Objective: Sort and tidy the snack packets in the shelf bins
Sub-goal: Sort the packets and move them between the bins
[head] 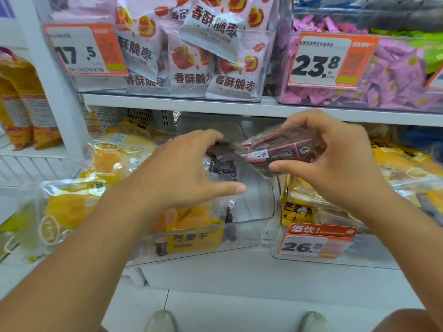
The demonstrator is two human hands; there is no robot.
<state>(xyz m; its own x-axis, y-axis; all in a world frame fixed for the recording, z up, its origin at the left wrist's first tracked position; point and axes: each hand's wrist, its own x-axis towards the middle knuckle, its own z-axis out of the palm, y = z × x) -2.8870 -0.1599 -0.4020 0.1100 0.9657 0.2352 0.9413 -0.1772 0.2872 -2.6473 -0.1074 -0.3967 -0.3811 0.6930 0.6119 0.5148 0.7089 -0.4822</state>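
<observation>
Both hands work over the clear bin (261,212). Right hand (335,161) pinches a stack of dark packets (282,149) above the bin's back corner. Left hand (187,171), fingers curled, reaches onto another dark packet (223,164) inside it; whether it grips, I cannot tell.

Two hands in play, left hand (189,168) and right hand (335,159) | three price tags: 17.5 (84,50) at 10 o'clock, 23.8 (332,61) at 2 o'clock, 26 tag (316,244) at 4 o'clock | two shoes (163,322) at 6 o'clock | one dark packet (280,149) in the right hand
</observation>
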